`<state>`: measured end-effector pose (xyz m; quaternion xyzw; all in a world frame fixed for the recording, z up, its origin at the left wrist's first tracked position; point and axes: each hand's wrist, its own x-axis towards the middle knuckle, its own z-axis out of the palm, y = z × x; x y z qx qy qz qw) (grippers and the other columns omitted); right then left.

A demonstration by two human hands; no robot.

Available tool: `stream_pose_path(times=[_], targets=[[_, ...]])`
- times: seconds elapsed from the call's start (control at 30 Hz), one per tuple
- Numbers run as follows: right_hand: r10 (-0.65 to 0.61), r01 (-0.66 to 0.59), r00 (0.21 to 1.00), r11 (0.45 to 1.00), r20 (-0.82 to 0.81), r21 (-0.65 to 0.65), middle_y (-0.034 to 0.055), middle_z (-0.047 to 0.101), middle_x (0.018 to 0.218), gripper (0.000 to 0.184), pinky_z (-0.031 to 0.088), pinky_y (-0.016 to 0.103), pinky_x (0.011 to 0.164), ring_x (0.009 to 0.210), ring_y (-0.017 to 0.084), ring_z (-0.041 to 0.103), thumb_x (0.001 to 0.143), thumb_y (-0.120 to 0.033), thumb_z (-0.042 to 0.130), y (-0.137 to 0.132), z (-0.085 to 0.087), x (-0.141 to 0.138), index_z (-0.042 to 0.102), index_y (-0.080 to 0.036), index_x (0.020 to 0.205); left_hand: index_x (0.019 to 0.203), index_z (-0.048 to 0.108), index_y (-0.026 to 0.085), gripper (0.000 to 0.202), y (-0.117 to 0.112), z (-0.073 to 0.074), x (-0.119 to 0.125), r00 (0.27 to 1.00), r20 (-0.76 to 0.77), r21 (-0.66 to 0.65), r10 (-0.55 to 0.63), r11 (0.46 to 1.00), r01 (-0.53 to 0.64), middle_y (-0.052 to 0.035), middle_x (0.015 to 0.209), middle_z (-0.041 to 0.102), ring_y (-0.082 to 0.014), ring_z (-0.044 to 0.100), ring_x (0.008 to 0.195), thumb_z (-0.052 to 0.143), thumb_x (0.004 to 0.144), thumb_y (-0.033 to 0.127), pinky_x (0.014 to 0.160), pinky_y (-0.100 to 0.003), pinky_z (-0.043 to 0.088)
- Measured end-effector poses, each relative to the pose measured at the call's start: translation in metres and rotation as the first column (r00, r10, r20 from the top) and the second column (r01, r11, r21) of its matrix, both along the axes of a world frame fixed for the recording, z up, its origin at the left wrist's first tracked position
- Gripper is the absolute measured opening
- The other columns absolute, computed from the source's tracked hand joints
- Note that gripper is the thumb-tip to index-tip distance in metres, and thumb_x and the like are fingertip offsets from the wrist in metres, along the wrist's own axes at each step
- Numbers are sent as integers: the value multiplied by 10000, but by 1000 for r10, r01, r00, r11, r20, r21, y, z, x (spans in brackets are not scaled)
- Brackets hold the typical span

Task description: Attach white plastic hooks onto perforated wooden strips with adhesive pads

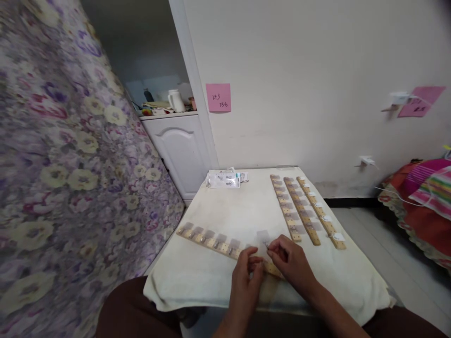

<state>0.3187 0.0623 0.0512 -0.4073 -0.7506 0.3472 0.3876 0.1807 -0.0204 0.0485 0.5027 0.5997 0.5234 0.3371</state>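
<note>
A long light-wood strip (210, 242) lies slantwise across the near part of the cloth-covered table, with small metal pieces and clear plastic tabs spaced along it. My left hand (247, 274) is at the strip's nearer half, fingers curled and covering part of it; what they pinch, if anything, is hidden. Just to the right, my right hand (291, 259) is closed in a pinch above the strip's bare end (273, 269). Between its fingertips is a small thin metal piece with a clear plastic tab (262, 236), too small to make out fully.
Three more wooden strips (284, 206) with small pieces lie at the table's right. Clear plastic packets (223, 180) lie at the back left. A floral curtain (81, 178) hangs on the left, and a wall (282, 94) stands behind the white tablecloth (207, 277).
</note>
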Motion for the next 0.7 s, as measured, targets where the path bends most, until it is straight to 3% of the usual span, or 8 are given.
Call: stream_pose_path(times=[0.2, 0.43, 0.5, 0.6, 0.7], targets=[[111, -111, 994, 990, 13, 91, -13, 536, 690, 65, 361, 235, 534, 555, 113, 462, 766, -172, 548, -17, -2, -2, 563, -219, 724, 958, 563, 190, 239, 7, 4, 7, 956, 291, -23, 28, 999, -22, -1, 838, 653, -165, 621, 802, 568, 819, 384, 756, -292, 487], [194, -193, 981, 979, -18, 62, -5, 557, 691, 71, 373, 238, 552, 587, 123, 503, 780, -194, 564, -21, -2, -1, 601, -221, 726, 817, 563, 182, 166, 8, 2, 6, 926, 374, -11, 54, 998, -54, 48, 691, 593, -109, 566, 645, 645, 750, 310, 633, -224, 442], [187, -186, 981, 982, -58, 20, -12, 559, 643, 74, 370, 241, 537, 563, 127, 495, 804, -248, 561, -19, -1, 4, 611, -220, 757, 807, 552, 183, 153, 7, 2, 4, 920, 389, -13, 44, 999, -42, 49, 675, 595, -106, 563, 634, 638, 756, 299, 629, -223, 432], [76, -89, 989, 992, -128, -92, -22, 535, 595, 142, 359, 243, 519, 539, 126, 464, 834, -328, 539, -10, -2, 14, 592, -211, 773, 798, 537, 186, 149, 4, 1, 3, 919, 392, -39, 30, 999, -16, 47, 629, 598, -113, 566, 611, 622, 764, 304, 617, -228, 420], [26, -67, 984, 970, -175, -232, -23, 537, 642, 171, 363, 241, 529, 563, 122, 463, 810, -369, 571, 2, -8, 21, 591, -202, 836, 782, 531, 187, 156, 1, -3, 8, 926, 377, -72, 1, 997, 28, 47, 609, 584, -116, 563, 592, 620, 756, 312, 592, -225, 409]])
